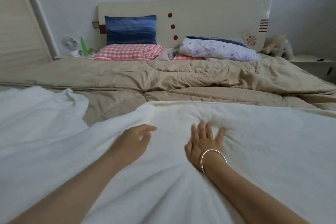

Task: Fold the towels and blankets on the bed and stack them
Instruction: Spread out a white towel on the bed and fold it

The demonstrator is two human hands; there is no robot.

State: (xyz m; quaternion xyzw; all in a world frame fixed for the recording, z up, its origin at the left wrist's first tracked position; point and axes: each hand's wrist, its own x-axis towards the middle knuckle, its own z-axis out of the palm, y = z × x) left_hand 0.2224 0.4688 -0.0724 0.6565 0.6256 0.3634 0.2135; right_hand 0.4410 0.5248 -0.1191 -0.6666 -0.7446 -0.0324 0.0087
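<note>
Bed (309, 94), seen from its foot, with the headboard (209, 12) at the far wall. A tan comforter (163, 78) covers the mattress, rumpled and unfolded.

Nearest the camera, a cream-white blanket (263, 142) is spread flat over the comforter. Its far edge runs straight across the middle of the bed. Both forearms lie over it.

At left, a second white cloth (36, 114) lies bunched and looser. I cannot tell whether it is a separate towel or part of the same spread.

At the head of the bed, right side, a floral quilt (218, 49) is already folded. On the left, a blue pillow (131, 29) stands against the headboard behind a red-checked pillow (131, 52).

Right hand (203, 142): grip open, fingers straight and spread, palm down on the cream blanket. Creases in the cloth radiate from its fingertips. There is a silver bangle (212, 160) at the wrist.

Left hand (136, 138): motion-blurred. Grip looks open with the fingers loosely extended, holding nothing, just over the blanket's left edge.

Step in hand, as I judge it: smoothing the cream blanket flat before its first fold. The task is early. Nothing near the hands is stacked, and the comforter is untouched.

The next move likely calls for both hands to pinch the near or far corners, then carry one edge over to meet the other. The edges need to stay aligned, or the soft cloth will drag wrinkles in with it.
</note>
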